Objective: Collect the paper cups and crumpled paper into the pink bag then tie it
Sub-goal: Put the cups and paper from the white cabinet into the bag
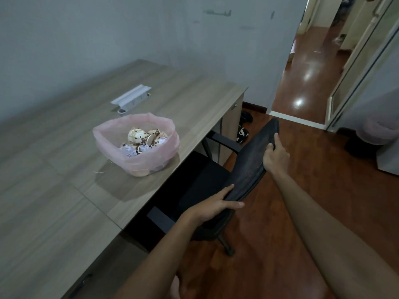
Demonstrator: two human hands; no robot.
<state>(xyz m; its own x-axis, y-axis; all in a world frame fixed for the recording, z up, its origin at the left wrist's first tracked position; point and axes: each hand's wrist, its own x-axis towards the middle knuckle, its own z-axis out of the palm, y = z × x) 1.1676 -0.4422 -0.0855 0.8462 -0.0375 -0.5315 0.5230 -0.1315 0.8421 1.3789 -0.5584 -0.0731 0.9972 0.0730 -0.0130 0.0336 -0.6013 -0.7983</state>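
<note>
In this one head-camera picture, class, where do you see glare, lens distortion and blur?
Head view: bright glare spots sit on the polished floor beyond the doorway; the wide lens bows the desk edges and the sliding door frame; the room is dim and soft, and the pink bag with its paper cups looks slightly smeared.

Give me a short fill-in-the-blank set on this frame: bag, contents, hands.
1. The pink bag sits on the desk with its mouth ____.
2. Inside the bag lie crumpled paper and paper ____.
3. The left hand and right hand both hold the backrest of the black ____.
4. Neither hand touches the ____.

Missing words: open; cups; chair; bag
</note>
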